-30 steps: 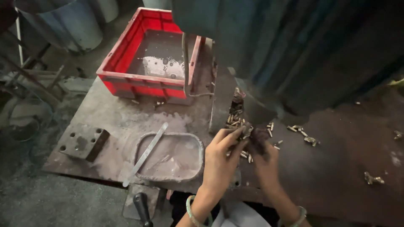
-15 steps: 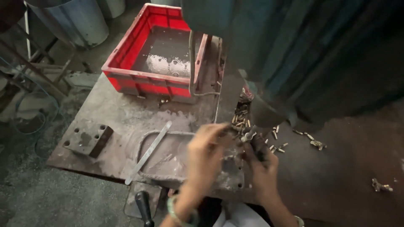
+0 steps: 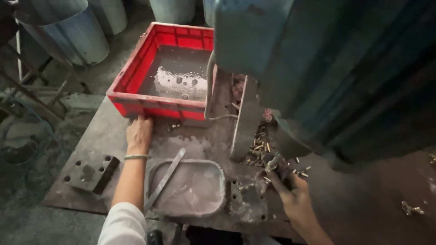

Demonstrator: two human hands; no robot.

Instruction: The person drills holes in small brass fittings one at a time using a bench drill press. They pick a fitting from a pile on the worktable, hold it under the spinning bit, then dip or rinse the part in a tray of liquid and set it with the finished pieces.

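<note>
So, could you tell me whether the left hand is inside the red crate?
No, the left hand rests on the table against the red crate wall.

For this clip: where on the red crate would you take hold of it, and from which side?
Probably the near long rim of the red crate, approached from the person's side. That wall faces the worker with its top lip exposed, and the left hand already rests against its base. The far and right sides sit against the blue-green machine. A second grip on the left rim would steady it.
</note>
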